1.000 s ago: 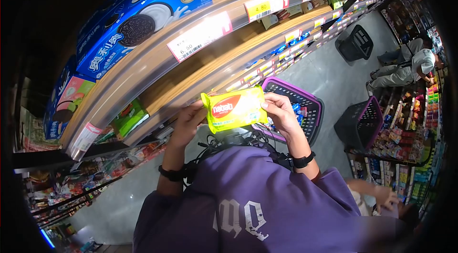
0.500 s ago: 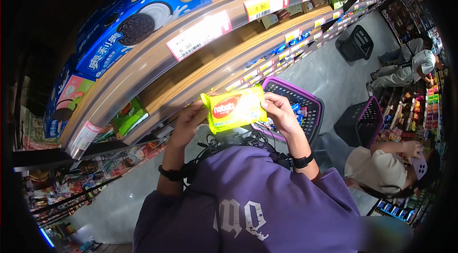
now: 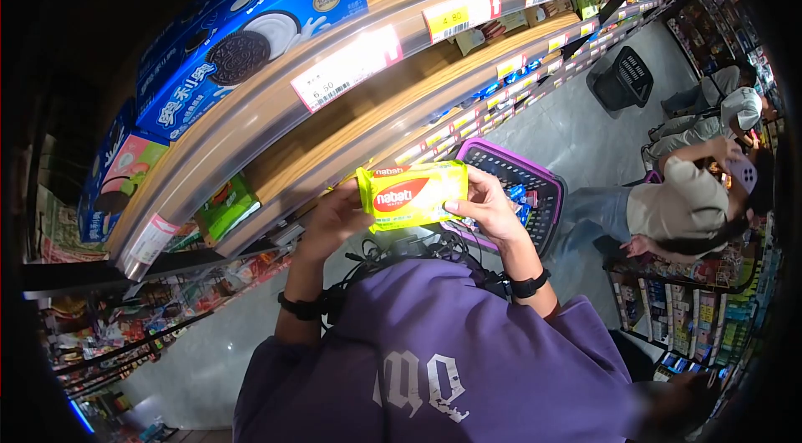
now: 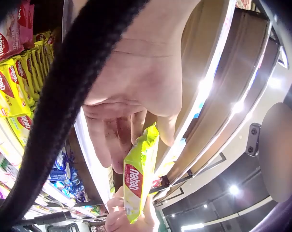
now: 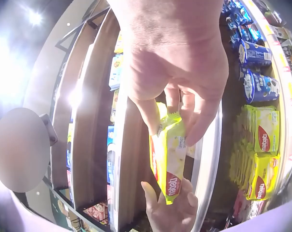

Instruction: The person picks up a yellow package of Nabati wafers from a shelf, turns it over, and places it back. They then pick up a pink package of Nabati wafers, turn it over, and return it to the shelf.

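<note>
A yellow-green nabati wafer pack (image 3: 418, 199) is held up before the chest, its red logo facing the head camera and a narrow side showing along the top. My right hand (image 3: 493, 207) pinches its right end, thumb on the front and fingers behind; the right wrist view shows the thumb and fingers around the wrapper (image 5: 171, 150). At the other end is my left hand (image 3: 334, 213). In the left wrist view its fingers (image 4: 110, 140) reach out loosely beside the pack (image 4: 140, 176), with the thumb spread away on the other side.
Curved shelves carry blue Oreo boxes (image 3: 251, 33) at upper left and price tags (image 3: 347, 67). A purple-rimmed basket (image 3: 555, 192) with blue packets stands beyond the right hand. Another person (image 3: 681, 205) is at right. Rows of nabati packs (image 5: 262, 179) fill a lower shelf.
The pack has turned so its upper side shows. The left fingers have loosened from its left end. A person has come in from the lower right and moved up past the basket.
</note>
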A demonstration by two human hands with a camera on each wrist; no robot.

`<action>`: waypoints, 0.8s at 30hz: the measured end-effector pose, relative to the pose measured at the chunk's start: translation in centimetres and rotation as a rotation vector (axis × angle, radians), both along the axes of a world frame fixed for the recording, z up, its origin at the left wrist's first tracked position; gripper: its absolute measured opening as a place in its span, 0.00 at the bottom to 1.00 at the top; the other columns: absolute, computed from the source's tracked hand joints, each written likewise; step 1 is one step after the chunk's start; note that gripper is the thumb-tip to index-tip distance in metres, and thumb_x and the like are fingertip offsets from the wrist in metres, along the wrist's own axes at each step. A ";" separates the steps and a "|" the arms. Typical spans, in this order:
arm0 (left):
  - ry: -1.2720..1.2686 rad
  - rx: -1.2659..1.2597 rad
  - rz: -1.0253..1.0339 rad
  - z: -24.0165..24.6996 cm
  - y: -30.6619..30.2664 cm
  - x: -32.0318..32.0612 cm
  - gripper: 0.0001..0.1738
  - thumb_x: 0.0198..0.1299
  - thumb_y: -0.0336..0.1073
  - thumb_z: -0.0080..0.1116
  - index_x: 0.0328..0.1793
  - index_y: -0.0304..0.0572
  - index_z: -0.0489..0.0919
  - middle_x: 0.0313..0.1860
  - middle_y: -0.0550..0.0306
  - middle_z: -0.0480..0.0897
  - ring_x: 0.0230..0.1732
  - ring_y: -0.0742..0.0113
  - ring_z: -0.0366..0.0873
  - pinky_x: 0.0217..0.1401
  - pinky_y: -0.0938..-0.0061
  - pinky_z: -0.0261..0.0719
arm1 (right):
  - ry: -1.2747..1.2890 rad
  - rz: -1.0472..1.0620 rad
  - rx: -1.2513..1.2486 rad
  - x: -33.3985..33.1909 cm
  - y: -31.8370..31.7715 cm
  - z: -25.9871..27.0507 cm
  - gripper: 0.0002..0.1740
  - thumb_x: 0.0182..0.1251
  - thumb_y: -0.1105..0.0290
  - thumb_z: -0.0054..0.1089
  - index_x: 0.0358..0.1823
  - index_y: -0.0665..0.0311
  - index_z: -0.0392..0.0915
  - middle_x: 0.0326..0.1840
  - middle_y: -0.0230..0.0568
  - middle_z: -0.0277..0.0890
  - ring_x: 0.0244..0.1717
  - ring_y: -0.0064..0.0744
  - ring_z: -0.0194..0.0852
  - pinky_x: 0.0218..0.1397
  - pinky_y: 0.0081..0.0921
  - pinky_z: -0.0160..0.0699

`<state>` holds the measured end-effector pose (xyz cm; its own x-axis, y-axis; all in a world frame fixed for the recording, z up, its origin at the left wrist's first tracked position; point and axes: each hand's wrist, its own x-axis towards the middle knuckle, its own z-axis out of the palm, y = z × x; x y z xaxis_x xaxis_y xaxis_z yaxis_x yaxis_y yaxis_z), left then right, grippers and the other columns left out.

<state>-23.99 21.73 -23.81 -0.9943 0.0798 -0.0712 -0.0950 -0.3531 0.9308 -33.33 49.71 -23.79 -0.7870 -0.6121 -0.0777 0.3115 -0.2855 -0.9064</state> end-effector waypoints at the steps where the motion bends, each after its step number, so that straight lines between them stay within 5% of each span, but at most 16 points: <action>1: -0.039 -0.037 -0.038 0.8 0.1 -0.2 0.26 0.64 0.24 0.68 0.68 0.36 0.77 0.57 0.57 0.85 0.56 0.70 0.83 0.58 0.73 0.82 | 0.012 0.000 -0.001 0.1 0.1 0.0 0.26 0.65 0.82 0.69 0.64 0.71 0.74 0.57 0.37 0.82 0.54 0.23 0.81 0.58 0.24 0.80; 15: 0.233 -0.266 -0.063 1.5 -0.1 -0.8 0.24 0.55 0.19 0.72 0.59 0.35 0.83 0.58 0.53 0.84 0.60 0.65 0.82 0.64 0.69 0.79 | 0.211 0.040 0.023 0.1 0.3 0.7 0.21 0.59 0.86 0.71 0.54 0.68 0.80 0.58 0.40 0.79 0.58 0.26 0.77 0.60 0.25 0.77; 24: 0.410 -0.421 -0.178 7.1 1.8 -3.9 0.23 0.56 0.22 0.72 0.59 0.33 0.83 0.57 0.46 0.85 0.60 0.61 0.82 0.66 0.66 0.78 | 0.405 -0.116 0.028 0.4 1.5 5.4 0.22 0.54 0.87 0.71 0.51 0.69 0.80 0.55 0.47 0.79 0.60 0.35 0.77 0.65 0.33 0.77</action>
<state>-27.93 23.55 -16.74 -0.9213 0.2956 0.2527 0.2765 0.0410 0.9601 -32.94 51.19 -18.40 -0.8207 -0.5200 0.2369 -0.1046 -0.2708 -0.9569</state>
